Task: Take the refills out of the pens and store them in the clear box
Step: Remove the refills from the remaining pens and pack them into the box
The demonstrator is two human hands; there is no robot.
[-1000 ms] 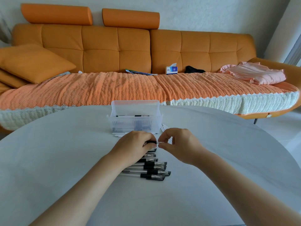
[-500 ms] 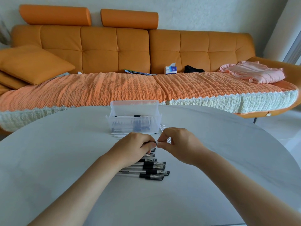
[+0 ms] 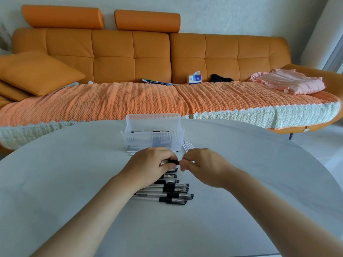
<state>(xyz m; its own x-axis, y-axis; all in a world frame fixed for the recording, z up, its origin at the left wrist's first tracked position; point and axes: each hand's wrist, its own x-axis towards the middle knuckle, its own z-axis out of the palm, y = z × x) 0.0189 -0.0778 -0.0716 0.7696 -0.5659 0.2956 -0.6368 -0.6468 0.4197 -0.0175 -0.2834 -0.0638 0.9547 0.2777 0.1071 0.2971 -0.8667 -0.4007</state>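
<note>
Hands closed together: left hand (image 3: 150, 166) grips 1 pen (image 3: 173, 162), right hand (image 3: 202, 167) pinches its end.

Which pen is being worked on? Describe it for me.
On the table, pens lie in a row before the clear box. At the row's far end, left hand and right hand pinch one pen: the only one held, its black grip showing between them.

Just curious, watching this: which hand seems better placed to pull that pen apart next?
Probably the right hand: its fingertips pinch the pen at its tip end, while the left hand grips the body, steadying it.
</note>
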